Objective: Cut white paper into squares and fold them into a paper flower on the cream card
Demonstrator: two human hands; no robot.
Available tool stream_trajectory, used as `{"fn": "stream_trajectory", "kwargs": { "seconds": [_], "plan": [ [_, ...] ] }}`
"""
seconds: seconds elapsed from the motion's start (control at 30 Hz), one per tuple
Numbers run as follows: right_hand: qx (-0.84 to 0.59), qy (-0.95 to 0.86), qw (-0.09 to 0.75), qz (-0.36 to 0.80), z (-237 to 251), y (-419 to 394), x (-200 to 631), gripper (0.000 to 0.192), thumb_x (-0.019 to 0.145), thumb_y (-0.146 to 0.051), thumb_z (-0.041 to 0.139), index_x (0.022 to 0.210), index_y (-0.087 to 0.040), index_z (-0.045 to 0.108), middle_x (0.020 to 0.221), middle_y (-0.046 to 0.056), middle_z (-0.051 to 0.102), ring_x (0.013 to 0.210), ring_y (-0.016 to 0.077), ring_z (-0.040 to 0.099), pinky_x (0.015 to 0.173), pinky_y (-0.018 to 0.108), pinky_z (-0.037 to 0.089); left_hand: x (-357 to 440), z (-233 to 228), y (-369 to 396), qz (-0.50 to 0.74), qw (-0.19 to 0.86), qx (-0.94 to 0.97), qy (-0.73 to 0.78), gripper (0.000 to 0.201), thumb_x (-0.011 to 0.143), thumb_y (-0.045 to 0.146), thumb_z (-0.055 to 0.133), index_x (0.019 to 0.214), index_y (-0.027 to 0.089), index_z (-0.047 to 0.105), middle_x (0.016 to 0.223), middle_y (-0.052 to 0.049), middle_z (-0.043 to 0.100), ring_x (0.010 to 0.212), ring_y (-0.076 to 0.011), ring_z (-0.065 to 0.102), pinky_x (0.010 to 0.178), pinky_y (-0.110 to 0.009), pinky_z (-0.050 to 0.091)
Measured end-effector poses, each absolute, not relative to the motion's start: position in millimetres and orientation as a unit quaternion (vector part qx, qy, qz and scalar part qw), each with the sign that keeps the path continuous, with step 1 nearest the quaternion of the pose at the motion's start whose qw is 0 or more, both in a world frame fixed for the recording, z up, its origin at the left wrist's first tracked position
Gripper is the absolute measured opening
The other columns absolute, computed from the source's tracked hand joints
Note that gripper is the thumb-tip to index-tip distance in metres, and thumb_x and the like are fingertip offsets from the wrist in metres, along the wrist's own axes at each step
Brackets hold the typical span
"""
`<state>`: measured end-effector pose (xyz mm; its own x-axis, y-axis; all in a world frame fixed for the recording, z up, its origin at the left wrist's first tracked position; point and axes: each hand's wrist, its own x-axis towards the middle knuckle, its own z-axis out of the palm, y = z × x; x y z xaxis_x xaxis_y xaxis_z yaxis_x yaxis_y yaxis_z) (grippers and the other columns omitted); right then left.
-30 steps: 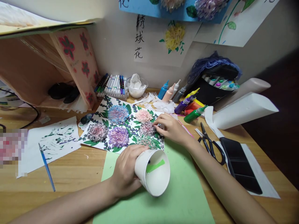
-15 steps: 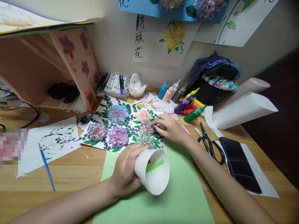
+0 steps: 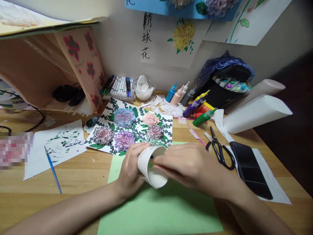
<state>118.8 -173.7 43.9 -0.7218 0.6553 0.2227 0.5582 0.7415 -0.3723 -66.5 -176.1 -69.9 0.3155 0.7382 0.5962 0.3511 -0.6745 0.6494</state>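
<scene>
My left hand (image 3: 131, 166) is wrapped round a white paper cup (image 3: 157, 180), tilted with its mouth towards me. My right hand (image 3: 187, 164) reaches into the cup's mouth, thumb and fingers pinched together beside a green strip (image 3: 151, 164) on the inside. The fingers cover much of that strip, and whatever they pinch is hidden. Below both hands lies a light green sheet (image 3: 156, 215). Just behind the cup is a painting (image 3: 137, 130) of several ruffled flowers with green leaves; the cup and left hand overlap its near edge.
Black scissors (image 3: 218, 150) and a black case (image 3: 250, 169) lie on the right. At left, a blue paintbrush (image 3: 53, 169) rests across a paint-marked sheet (image 3: 65, 140). Paint bottles (image 3: 176, 94), paper scraps (image 3: 160, 105), a glass bowl (image 3: 144, 93) and markers (image 3: 119, 87) line the back.
My right hand has left the flower painting and come down towards me, its fingers now inside the cup. My left hand still holds the cup, now slightly further left and higher.
</scene>
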Motion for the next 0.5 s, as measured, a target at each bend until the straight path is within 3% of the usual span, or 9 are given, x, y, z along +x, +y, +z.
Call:
{"fn": "stream_trajectory", "kwargs": {
  "seconds": [0.17,0.33,0.5],
  "plan": [
    [-0.338,-0.937,0.051,0.068,32.3,-184.2,102.5,0.022,0.078,-0.001,0.046,0.068,-0.017,0.058,0.064,0.001,0.061,0.051,0.0121,0.051,0.044,0.027,0.03,-64.8,-66.3,-176.6,0.461,0.193,0.8,0.331,0.051,0.077,0.018,0.056,0.124,0.018,0.037,0.11,-0.012,0.052,0.104,-0.0236,0.049,0.086,-0.042,0.045],
    [-0.353,-0.931,0.085,-0.021,23.7,-190.9,91.6,0.031,0.068,0.007,0.036,0.074,-0.016,0.057,0.066,0.002,0.059,0.047,0.014,0.046,0.041,0.032,0.028,-64.0,-72.1,-179.1,0.463,0.172,0.813,0.309,0.05,0.078,0.018,0.052,0.126,0.017,0.037,0.111,-0.013,0.053,0.103,-0.0235,0.051,0.084,-0.04,0.046],
    [-0.302,-0.948,0.097,-0.019,25.7,-190.8,93.1,0.026,0.066,0.005,0.044,0.061,-0.016,0.057,0.055,0.002,0.057,0.043,0.0139,0.044,0.039,0.032,0.028,-63.5,-76.4,-180.6,0.467,0.151,0.814,0.311,0.048,0.08,0.019,0.048,0.127,0.02,0.038,0.11,-0.011,0.055,0.101,-0.0231,0.053,0.082,-0.039,0.047]
  ]
}}
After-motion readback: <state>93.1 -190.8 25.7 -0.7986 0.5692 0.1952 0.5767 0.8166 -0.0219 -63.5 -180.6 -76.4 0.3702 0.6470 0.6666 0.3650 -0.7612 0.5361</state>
